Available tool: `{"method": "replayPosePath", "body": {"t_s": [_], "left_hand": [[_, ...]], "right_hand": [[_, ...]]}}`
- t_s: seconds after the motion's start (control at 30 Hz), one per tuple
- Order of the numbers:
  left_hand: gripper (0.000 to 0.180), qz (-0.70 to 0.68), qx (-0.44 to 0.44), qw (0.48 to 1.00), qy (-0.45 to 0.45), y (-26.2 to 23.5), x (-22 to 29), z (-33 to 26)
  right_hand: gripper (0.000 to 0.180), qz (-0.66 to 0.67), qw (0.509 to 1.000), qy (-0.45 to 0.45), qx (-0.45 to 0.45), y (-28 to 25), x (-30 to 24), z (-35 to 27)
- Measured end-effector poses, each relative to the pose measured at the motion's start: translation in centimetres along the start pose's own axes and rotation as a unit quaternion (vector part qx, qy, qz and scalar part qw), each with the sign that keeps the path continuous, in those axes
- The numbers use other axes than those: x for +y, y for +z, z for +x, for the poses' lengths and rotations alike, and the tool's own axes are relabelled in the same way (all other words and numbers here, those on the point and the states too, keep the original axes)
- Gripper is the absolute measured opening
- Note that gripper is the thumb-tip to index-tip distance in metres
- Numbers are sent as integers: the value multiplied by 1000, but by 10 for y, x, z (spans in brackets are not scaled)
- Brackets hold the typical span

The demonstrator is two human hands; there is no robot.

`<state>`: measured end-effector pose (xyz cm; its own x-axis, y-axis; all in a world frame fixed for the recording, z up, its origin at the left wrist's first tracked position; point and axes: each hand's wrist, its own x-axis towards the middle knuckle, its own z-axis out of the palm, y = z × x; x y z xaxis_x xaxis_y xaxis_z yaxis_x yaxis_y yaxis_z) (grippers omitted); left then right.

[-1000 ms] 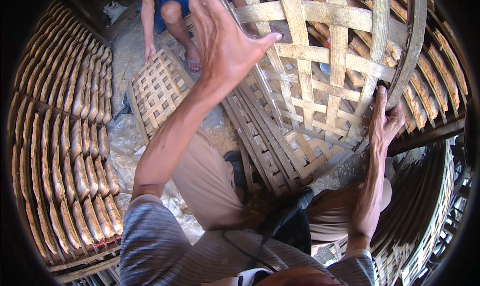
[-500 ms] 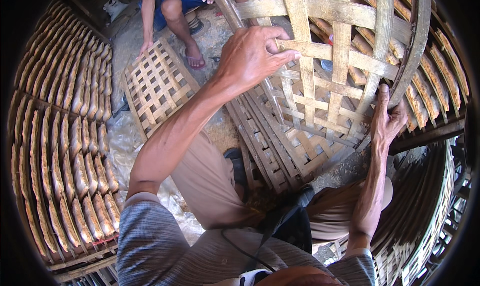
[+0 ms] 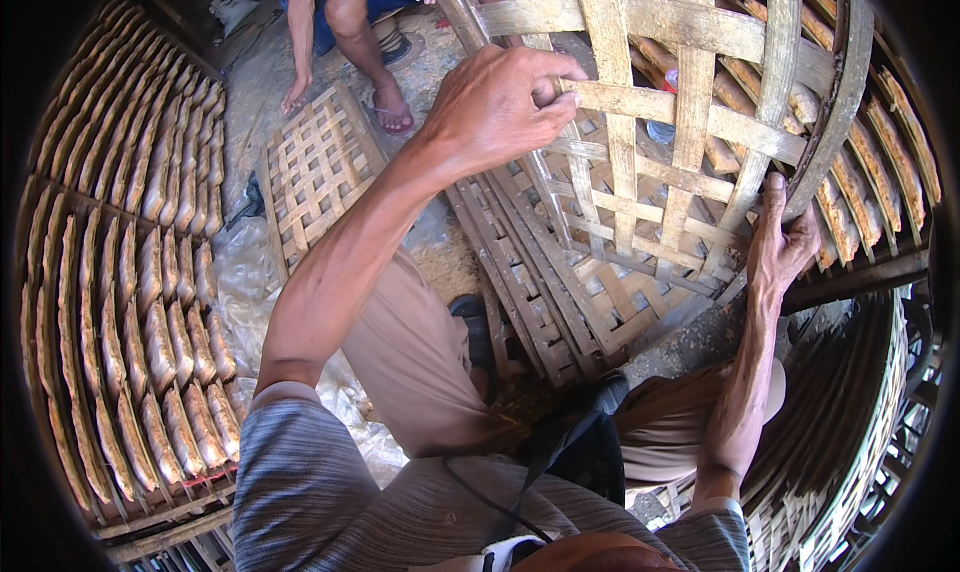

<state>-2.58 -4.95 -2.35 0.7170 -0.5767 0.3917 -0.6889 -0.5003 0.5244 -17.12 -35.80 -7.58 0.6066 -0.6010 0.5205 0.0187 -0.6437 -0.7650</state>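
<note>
My left hand [image 3: 500, 102] is closed on a strip near the top of the woven bamboo tray [image 3: 690, 152], and my right hand [image 3: 785, 242] clasps its lower rim, so the tray stands tilted over the stack of trays [image 3: 530, 302] below.

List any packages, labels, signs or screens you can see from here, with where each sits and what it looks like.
No labels, signs or screens show.
Clear plastic sheeting: crumpled on the ground by the person's left leg, translucent white.
Whitish bag-like bundle: top left, on the ground behind the stacked racks; too small to tell more.
</note>
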Motion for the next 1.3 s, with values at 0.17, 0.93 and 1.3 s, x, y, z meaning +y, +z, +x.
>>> {"method": "replayPosePath", "body": {"t_s": [0.17, 0.93, 1.3], "left_hand": [[38, 19, -19, 1000, -13, 0, 3, 2], [34, -37, -27, 999, -17, -1, 3, 1], [27, -139, 301, 933, 139, -15, 0, 2]], "right_hand": [[31, 29, 1000, -2, 1, 2, 1, 1], [35, 33, 996, 74, -23, -10, -6, 3], [35, 106, 991, 76, -9, -12, -5, 7]]}}
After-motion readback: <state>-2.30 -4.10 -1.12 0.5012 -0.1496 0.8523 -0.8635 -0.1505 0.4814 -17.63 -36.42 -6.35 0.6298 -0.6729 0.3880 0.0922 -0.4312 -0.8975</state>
